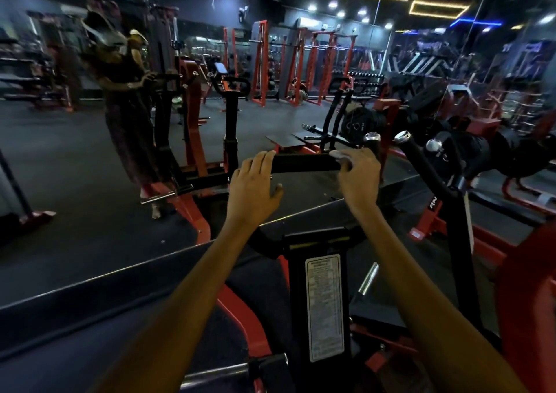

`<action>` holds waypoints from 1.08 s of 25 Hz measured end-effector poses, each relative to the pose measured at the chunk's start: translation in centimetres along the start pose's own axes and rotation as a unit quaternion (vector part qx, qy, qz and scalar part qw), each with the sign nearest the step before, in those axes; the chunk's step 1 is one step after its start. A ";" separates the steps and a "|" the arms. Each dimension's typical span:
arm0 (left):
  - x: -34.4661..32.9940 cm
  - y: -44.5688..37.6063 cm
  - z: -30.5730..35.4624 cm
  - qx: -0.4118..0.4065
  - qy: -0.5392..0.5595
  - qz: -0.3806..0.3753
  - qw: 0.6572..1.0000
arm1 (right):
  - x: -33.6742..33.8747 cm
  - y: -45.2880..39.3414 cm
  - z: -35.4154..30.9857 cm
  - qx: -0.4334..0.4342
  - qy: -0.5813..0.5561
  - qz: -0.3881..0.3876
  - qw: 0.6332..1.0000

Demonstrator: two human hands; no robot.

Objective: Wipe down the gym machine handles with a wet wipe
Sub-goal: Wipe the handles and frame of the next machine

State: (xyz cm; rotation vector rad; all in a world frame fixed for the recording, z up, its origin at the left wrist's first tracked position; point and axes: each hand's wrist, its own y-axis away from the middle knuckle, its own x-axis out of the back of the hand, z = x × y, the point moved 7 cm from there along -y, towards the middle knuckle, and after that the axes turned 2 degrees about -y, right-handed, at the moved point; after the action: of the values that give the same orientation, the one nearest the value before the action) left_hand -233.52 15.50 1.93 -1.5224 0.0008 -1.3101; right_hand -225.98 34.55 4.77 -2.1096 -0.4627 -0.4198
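A short black padded handle (305,164) runs level across the middle of the view, in front of a mirror. My left hand (255,182) grips its left end, fingers curled over the top and thumb spread below. My right hand (358,171) grips the right end and presses a white wet wipe (338,155) against the handle; only a small fold of the wipe shows above my fingers. A second black handle with a chrome end cap (403,138) rises to the right, untouched.
The machine's black post with a white instruction label (325,307) stands below my arms, red frame (240,314) around it. Weight plates (463,155) sit at right. The mirror (90,158) reflects a standing person and red racks.
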 end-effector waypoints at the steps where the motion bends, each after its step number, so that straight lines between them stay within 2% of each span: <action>1: 0.0 0.0 0.1 -0.001 0.000 0.001 1.000 | 0.0 0.1 -0.3 -0.011 -0.001 0.008 1.000; 3: 0.0 0.0 0.1 -0.001 -0.004 -0.001 1.000 | -1.2 0.9 -2.3 -0.003 -0.011 -0.002 1.000; 6: -0.1 0.1 0.0 0.002 -0.008 -0.001 1.000 | -3.3 1.8 -5.3 0.102 -0.043 -0.067 0.992; 8: -0.1 0.0 0.0 0.005 0.002 -0.003 1.000 | -2.8 1.5 -4.8 0.134 -0.043 -0.085 0.986; 12: 0.1 0.0 0.0 0.012 0.017 0.002 1.000 | 0.0 -0.3 -0.2 0.039 0.042 -0.027 0.998; 15: 0.1 0.0 0.1 0.012 0.016 -0.003 1.000 | -0.7 -0.1 -0.8 0.039 0.013 -0.011 0.999; 19: -0.1 0.1 0.1 0.026 0.011 -0.007 1.000 | -3.3 2.6 -6.5 0.163 -0.058 -0.086 0.981; 22: 0.0 0.0 0.1 0.026 0.010 -0.011 1.000 | -3.2 3.3 -7.6 0.259 -0.041 -0.098 0.960; 24: -0.1 0.0 0.1 0.019 0.010 -0.013 1.000 | -2.2 2.0 -5.0 0.239 -0.010 -0.091 0.967; 27: -0.1 0.1 0.0 0.015 0.012 -0.006 1.000 | 0.4 -0.1 0.0 0.131 0.000 -0.023 0.991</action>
State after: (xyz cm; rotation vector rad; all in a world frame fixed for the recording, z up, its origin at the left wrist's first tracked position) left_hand -233.51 15.56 1.80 -1.4830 -0.0119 -1.3331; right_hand -225.73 34.72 5.02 -1.8471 -0.5363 -0.3640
